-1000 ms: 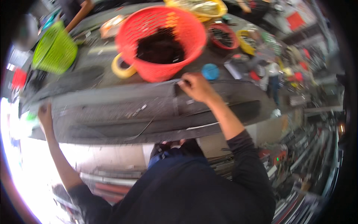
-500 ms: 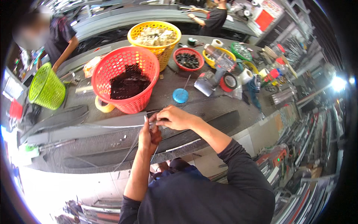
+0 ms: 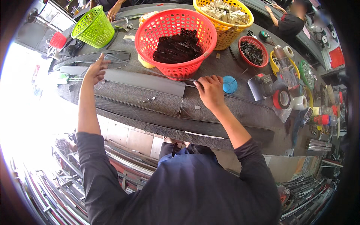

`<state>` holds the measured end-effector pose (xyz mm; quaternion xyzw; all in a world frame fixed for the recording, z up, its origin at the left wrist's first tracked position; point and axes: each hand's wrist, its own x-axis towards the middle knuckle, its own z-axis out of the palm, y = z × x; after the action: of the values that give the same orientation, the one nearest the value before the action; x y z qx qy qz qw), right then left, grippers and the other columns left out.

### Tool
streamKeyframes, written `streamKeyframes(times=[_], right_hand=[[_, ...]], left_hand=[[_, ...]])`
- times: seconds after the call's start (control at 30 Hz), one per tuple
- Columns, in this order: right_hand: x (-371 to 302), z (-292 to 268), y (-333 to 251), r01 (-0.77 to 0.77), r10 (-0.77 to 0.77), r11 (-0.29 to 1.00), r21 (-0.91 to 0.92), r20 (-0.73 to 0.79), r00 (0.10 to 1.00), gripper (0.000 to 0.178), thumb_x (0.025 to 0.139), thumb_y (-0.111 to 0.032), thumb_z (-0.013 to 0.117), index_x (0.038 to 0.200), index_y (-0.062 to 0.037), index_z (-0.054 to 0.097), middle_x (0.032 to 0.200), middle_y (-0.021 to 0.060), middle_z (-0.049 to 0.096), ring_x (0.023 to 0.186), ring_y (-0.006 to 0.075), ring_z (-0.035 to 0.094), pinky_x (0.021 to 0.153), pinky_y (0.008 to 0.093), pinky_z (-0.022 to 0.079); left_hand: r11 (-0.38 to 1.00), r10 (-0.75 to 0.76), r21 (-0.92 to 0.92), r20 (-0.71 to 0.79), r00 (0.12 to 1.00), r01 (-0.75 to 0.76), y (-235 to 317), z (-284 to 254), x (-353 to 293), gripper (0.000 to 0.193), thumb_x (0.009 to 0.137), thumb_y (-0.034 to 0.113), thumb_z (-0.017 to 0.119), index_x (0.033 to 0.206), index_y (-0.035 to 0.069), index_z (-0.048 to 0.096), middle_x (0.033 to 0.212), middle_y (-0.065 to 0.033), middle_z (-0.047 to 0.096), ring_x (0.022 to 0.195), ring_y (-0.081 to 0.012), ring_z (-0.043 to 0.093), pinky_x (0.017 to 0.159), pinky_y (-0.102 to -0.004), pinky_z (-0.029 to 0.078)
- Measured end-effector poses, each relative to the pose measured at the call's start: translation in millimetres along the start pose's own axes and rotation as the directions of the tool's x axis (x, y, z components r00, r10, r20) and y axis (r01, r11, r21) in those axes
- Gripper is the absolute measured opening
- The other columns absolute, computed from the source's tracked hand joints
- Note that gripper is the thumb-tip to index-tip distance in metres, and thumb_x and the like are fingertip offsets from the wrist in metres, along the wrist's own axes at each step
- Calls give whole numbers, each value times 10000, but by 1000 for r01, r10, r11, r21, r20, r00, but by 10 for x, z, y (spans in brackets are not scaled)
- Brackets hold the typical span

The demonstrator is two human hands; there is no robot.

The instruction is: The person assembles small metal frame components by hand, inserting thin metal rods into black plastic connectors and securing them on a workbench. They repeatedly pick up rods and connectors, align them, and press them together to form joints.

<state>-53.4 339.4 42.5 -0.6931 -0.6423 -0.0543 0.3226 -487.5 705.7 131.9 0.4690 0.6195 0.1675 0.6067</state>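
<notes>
My left hand (image 3: 96, 71) is raised over the left part of the bench, its fingers partly curled and slightly blurred at a thin pale strip (image 3: 120, 60). That strip looks translucent and runs rightward past the red basket (image 3: 146, 48) toward my right hand (image 3: 212, 90). Closed, palm down, the right hand grips the strip's end just in front of the basket. Dark pieces (image 3: 176, 48) fill part of this basket. Beside the right hand lies a round blue disc (image 3: 230, 85) with a thin rod. Under the strip stretches a flat grey profile (image 3: 146, 83).
A green basket (image 3: 93, 30) stands far left, a yellow basket (image 3: 225, 32) of pale blocks behind. To the right are a red bowl (image 3: 254, 62) of small dark parts, a power tool (image 3: 262, 86) and tape rolls (image 3: 282, 98). Co-workers (image 3: 291, 23) are across the bench.
My hands have parted from close together: the left moved far left, the right stayed near the blue disc. The view has shifted, so the bench things appear higher and further right.
</notes>
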Motion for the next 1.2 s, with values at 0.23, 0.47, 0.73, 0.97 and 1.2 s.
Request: streamKeyframes(times=[0.23,0.47,0.73,0.97,1.2], right_hand=[[-303,-343,-461,-58,26,944,324,103,994,430,945,-238,907,1313,-79,755,1300,146,699,1232,385,647,1092,533,526],[-349,-328,-2277,-34,-277,388,921,151,949,371,968,-249,919,1234,-56,749,1210,164,757,1133,363,736,977,491,567],[-844,-384,-2408,-398,-417,385,833,542,730,219,1094,-206,785,1060,10,779,887,199,754,795,319,743,751,411,572],[-1787,-1602,-1822,-822,165,527,217,922,349,375,1141,-369,729,985,-39,815,863,-12,749,814,97,657,771,302,566],[-2545,-3516,-1922,-813,644,522,255,507,573,230,1109,-262,742,1060,-37,755,872,-1,710,750,84,632,657,288,496]], left_hand=[[989,-76,138,212,974,47,-440,32,-1174,700,1208,678,424,1453,87,707,819,60,496,620,-62,382,491,-245,240],[507,433,-850,109,895,-142,-985,1245,-3258,609,1249,612,296,1007,121,562,748,26,352,664,-130,312,519,-289,262],[541,441,-784,-45,896,-306,-1966,-480,-3334,657,1257,590,315,733,195,357,586,43,209,518,-121,166,445,-311,169],[437,-318,-858,134,938,271,-4405,-2200,-1607,530,1248,434,407,765,217,385,640,57,198,530,-99,165,444,-283,120],[626,-703,-424,57,709,655,-6191,-2143,-760,585,1190,529,433,689,236,363,581,30,322,461,-170,256,416,-337,188]])
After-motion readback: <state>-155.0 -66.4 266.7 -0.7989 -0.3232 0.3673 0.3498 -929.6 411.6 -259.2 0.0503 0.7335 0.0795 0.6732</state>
